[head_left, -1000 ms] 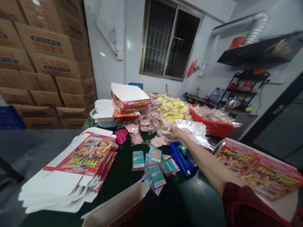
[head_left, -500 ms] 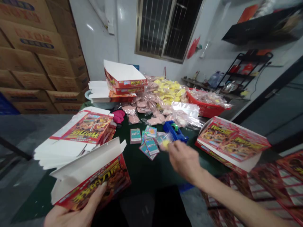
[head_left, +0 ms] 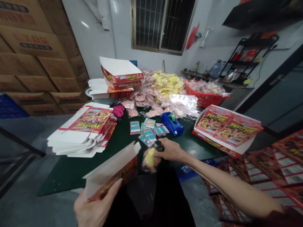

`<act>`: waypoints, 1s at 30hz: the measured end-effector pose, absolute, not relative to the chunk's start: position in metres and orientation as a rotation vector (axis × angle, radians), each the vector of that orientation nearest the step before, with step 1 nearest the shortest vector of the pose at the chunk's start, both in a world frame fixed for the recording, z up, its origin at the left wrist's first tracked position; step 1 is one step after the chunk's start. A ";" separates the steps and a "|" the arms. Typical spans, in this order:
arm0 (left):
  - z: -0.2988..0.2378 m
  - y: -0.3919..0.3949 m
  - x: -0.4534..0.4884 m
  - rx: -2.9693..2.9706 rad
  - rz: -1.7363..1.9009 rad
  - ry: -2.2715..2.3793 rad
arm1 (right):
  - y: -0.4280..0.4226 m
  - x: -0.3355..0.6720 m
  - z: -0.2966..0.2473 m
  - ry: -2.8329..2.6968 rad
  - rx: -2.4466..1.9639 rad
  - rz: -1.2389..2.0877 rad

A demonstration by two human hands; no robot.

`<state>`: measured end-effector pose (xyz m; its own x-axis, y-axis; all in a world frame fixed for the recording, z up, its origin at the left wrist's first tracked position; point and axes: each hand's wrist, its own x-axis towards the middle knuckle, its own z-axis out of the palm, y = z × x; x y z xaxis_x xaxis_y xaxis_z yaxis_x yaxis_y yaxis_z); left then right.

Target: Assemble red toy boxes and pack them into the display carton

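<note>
My left hand (head_left: pixel 97 201) grips a red printed cardboard box (head_left: pixel 113 179), its white flap standing up and its thumb side toward me. The box is tilted over the table's near edge. In my right hand (head_left: pixel 171 149) is a clear plastic bag with a yellow and pink toy (head_left: pixel 151 157), pinched at its side, just right of the box. Beyond it lie loose teal cards (head_left: pixel 150 136) and a neat card stack (head_left: pixel 135 127). A blue tape dispenser (head_left: pixel 173 124) with green tape stands behind my right hand.
Flattened boxes (head_left: pixel 78 138) are piled at the left of the green table (head_left: pixel 63 173). Bagged pink and yellow toys (head_left: pixel 165 83) heap at the back beside a red basket (head_left: pixel 208 99). A filled display box (head_left: pixel 227 129) stands at right; wrapped red packs (head_left: pixel 239 189) lie below.
My right hand has drawn the bagged toy toward me and left, away from the cards and tape dispenser. My left hand has moved the box right and turned it.
</note>
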<state>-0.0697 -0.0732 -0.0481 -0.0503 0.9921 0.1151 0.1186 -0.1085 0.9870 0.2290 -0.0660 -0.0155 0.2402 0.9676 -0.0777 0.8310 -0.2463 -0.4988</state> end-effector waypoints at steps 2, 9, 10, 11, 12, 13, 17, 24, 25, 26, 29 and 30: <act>-0.035 -0.080 -0.065 1.382 1.221 1.235 | -0.064 0.222 -0.021 -1.670 -2.091 0.586; -0.008 -0.076 -0.017 1.752 0.597 0.570 | -0.068 0.213 -0.019 -1.517 -1.709 0.904; -0.013 -0.074 -0.011 1.722 0.617 0.564 | -0.071 0.210 -0.019 -1.472 -1.646 0.960; -0.019 -0.073 -0.006 1.689 0.637 0.575 | -0.072 0.208 -0.020 -1.421 -1.587 1.009; -0.025 -0.072 -0.003 1.665 0.655 0.584 | -0.073 0.207 -0.021 -1.366 -1.533 1.047; -0.031 -0.072 -0.002 1.647 0.671 0.591 | -0.074 0.206 -0.022 -1.309 -1.482 1.072; -0.037 -0.076 -0.013 1.499 0.665 0.624 | -0.069 0.222 -0.011 -1.082 -1.316 0.999; -0.009 -0.070 -0.022 1.130 0.748 0.797 | -0.096 0.234 0.082 -0.883 -0.922 0.476; -0.005 -0.070 -0.020 1.111 0.737 0.762 | -0.103 0.225 0.088 -0.912 -0.879 0.421; -0.002 -0.071 -0.018 1.094 0.723 0.732 | -0.108 0.214 0.091 -0.957 -0.857 0.381; 0.001 -0.076 -0.015 1.059 0.689 0.687 | -0.117 0.185 0.079 -1.122 -0.867 0.233; 0.001 -0.078 -0.016 1.053 0.676 0.685 | -0.118 0.180 0.072 -1.178 -0.893 0.180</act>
